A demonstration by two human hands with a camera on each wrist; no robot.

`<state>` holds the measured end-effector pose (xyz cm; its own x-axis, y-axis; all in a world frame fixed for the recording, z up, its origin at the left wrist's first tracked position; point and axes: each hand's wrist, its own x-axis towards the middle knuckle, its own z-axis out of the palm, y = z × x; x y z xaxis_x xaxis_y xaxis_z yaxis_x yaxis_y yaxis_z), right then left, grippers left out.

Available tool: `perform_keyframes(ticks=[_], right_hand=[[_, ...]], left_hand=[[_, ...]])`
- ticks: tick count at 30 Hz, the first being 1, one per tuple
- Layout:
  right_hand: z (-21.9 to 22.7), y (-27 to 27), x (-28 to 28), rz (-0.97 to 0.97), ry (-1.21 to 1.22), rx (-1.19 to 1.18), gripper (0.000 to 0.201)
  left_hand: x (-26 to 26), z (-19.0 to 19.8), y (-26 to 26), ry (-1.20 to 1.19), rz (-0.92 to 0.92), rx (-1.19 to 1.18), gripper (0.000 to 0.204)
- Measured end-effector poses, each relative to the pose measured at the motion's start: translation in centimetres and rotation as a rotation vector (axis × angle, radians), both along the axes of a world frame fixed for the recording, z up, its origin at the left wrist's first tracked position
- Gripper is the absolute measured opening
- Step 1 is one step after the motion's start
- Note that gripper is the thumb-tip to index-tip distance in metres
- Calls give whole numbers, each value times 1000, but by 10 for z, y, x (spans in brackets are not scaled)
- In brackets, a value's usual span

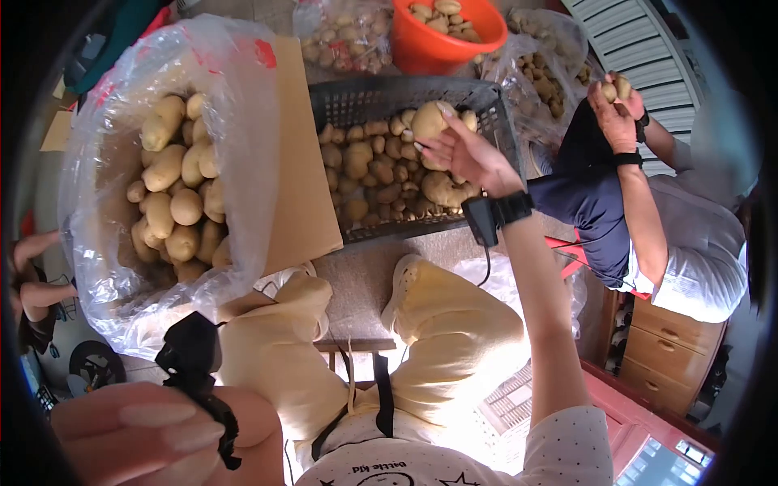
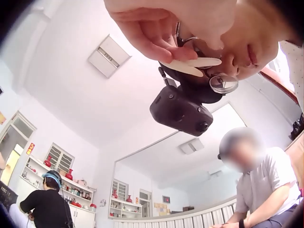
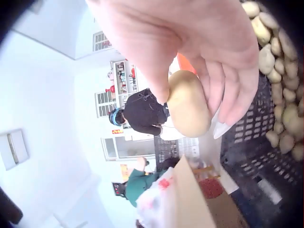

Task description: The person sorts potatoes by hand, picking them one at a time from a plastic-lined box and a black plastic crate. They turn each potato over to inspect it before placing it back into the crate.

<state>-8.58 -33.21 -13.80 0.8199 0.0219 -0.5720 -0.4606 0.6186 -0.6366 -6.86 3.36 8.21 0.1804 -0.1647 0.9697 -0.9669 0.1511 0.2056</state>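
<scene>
My right hand (image 1: 474, 155) grips a large pale potato (image 1: 428, 121) over the black plastic crate (image 1: 356, 95). In the right wrist view the same potato (image 3: 190, 107) sits between thumb and fingers. Many potatoes of mixed sizes (image 1: 389, 172) lie in the crate below. My left hand (image 1: 154, 429) is raised close to the head camera, at the lower left of the head view. The left wrist view has its bent fingers (image 2: 156, 40) beside my glasses (image 2: 223, 83) and the black head camera (image 2: 180, 111); what they touch is partly hidden.
Left of the crate stands a cardboard box (image 1: 304, 162) lined with a clear plastic bag (image 1: 89, 202), holding larger potatoes (image 1: 174, 186). An orange bucket (image 1: 446, 50) and bagged potatoes (image 1: 344, 36) are behind. Another person (image 1: 648, 202) sits at the right, holding potatoes (image 1: 616, 87).
</scene>
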Motion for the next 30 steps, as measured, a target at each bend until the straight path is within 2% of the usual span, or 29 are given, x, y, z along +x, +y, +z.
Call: perform_keyframes(ticks=[2, 3, 5, 7, 9, 13, 16, 18, 20, 24, 30], right_hand=[[18, 15, -11, -28, -51, 81, 41], [30, 28, -18, -60, -77, -13, 48], [47, 40, -27, -75, -93, -35, 46], [64, 51, -33, -80, -116, -51, 41], [79, 62, -39, -99, -150, -10, 38], [88, 85, -55, -136, -197, 127, 37], [81, 96, -62, -116, -170, 171, 38], [78, 102, -70, -64, -144, 126, 38], [82, 104, -75, -28, -115, 90, 37], [85, 107, -73, -8, -104, 58, 38], [80, 115, -69, -2, -103, -16, 40]], left_hand=[[-8, 7, 2, -18, -32, -73, 38], [-8, 8, 1, -30, -43, -129, 36], [-7, 9, -2, -12, -64, -233, 33], [3, 5, -10, 70, -67, -321, 30], [15, 0, -26, 218, -77, -306, 27], [35, -22, -70, 569, -66, 95, 21], [19, -46, -87, 743, 279, 532, 18], [14, -64, -85, 757, 328, 569, 16], [16, -78, -79, 594, 480, 744, 20], [25, -89, -74, 583, 524, 950, 23], [29, -96, -71, 603, 506, 1058, 25]])
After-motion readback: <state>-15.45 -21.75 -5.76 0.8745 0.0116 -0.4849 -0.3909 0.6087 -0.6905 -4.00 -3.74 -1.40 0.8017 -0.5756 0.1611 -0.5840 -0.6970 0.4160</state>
